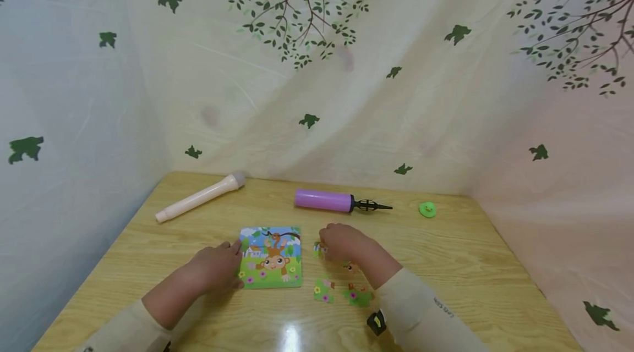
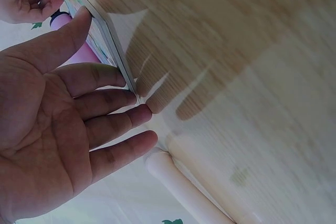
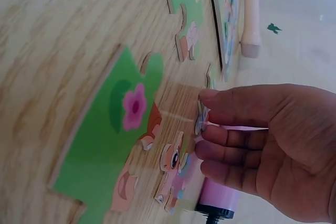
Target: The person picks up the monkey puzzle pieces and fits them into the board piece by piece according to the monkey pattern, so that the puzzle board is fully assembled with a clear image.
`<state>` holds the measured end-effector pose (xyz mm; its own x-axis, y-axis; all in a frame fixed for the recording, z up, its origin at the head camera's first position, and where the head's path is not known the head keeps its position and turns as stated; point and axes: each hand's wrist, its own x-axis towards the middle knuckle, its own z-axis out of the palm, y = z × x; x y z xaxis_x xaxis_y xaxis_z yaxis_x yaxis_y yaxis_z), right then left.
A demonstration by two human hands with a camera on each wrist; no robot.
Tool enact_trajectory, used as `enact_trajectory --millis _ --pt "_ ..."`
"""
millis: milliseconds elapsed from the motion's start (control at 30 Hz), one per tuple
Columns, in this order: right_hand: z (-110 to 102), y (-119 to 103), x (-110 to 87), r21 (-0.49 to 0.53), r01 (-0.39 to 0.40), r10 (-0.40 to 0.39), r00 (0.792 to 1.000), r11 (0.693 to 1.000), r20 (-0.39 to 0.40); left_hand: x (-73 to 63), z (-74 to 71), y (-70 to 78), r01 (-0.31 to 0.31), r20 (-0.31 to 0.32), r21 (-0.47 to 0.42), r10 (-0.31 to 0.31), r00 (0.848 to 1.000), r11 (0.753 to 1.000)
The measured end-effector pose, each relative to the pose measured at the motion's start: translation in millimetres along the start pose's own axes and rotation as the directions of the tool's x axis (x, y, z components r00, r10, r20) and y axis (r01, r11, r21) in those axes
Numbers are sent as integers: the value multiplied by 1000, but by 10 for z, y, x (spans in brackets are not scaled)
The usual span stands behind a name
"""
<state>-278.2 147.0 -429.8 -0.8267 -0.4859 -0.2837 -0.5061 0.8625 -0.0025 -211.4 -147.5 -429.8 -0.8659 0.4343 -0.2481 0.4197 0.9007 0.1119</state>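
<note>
Pinching a jigsaw piece (image 3: 201, 118), the right hand (image 1: 346, 245) flanks a monkey puzzle (image 1: 271, 264) the straight-fingered left hand (image 1: 216, 268) touches; sleeve lettering (image 1: 443, 307) is illegible.

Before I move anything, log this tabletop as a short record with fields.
Left hand: fingers extended, touching the left edge of the monkey picture board
Right hand: fingertips at a puzzle piece; whether it is gripped is unclear
Other loose pieces: lying right of the board
Farther back, left to right: pale stick, purple pump, green duck-faced item
Surface: wood-grain table
</note>
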Motion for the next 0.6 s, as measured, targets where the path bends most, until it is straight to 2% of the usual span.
enact_trajectory --millis 333,467,600 --pt "24 -23 -18 -33 49 -50 998 998 -32 5 6 -1 2 12 1 -2 1000 1000" --pt "-48 -66 4 29 63 -60 995 998 -86 11 19 -14 -2 6 0 2 1000 1000" --pt "-148 -158 84 60 131 -120 980 990 -157 12 30 -23 -3 1 0 3 1000 1000"
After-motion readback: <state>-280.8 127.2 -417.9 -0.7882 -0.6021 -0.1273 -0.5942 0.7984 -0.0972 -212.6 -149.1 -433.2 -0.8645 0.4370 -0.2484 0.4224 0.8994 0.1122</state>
